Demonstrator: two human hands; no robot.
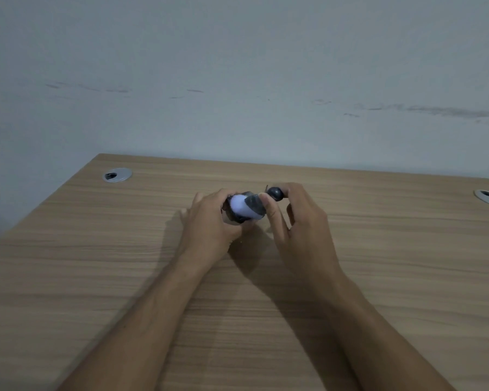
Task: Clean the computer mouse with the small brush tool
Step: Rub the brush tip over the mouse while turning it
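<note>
The computer mouse [244, 208] is up off the wooden desk [378, 249], near its middle, tipped so a pale part faces up. The left hand [212, 218] is curled around it and holds it tight. The right hand [297, 218] is just beside it, with its fingers pinched on the small brush tool [275, 193], a dark round thing. I cannot see the bristles, so I cannot tell if they touch the mouse. If the left hand gets loose, the mouse could slip and drop on the desk. If the brush pushes too hard, it might skid off and poke a finger.
</note>
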